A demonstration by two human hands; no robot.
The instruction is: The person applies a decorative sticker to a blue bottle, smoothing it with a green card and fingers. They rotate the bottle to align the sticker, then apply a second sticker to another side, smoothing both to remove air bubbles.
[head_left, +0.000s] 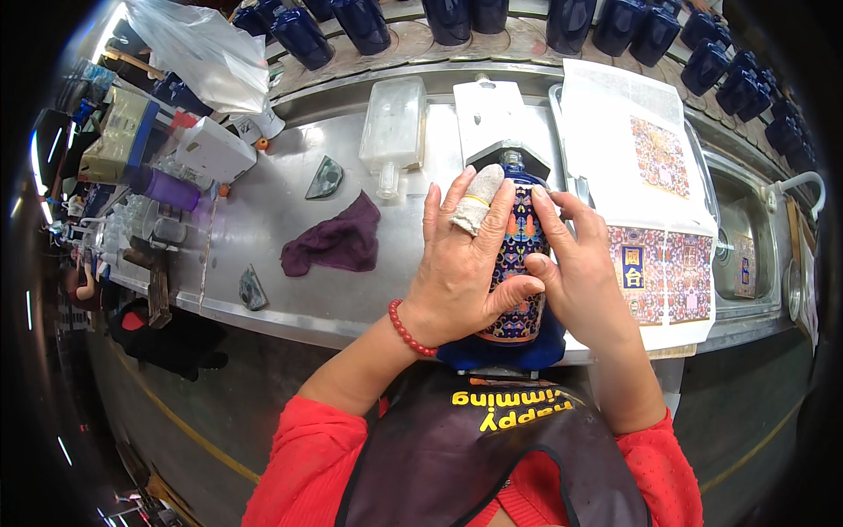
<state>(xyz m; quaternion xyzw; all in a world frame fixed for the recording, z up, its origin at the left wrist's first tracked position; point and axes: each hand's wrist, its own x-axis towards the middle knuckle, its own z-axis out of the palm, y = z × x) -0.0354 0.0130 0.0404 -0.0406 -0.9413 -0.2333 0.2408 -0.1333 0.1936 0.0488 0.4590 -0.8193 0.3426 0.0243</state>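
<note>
A dark blue bottle (516, 327) with a colourful patterned covering lies tilted on a blue pad (500, 355), neck pointing away from me. My left hand (452, 277) rests along its left side, fingers stretched over the pattern and thumb spread. A pale cloth finger cover (478, 200) wraps one of those fingers. On the other side, my right hand (581, 268) touches the bottle's right edge with its fingertips, thumb apart. Printed decal sheets (648, 274) in matching patterns lie right of the bottle. The surface under my palms is hidden.
Left of my hands on the metal bench (329, 299) lie a purple cloth (338, 237) and two dark flat scrapers (326, 178). A clear square bottle (392, 127) lies beyond. Blue bottles (360, 26) line the far conveyor. A sink (746, 263) is at right.
</note>
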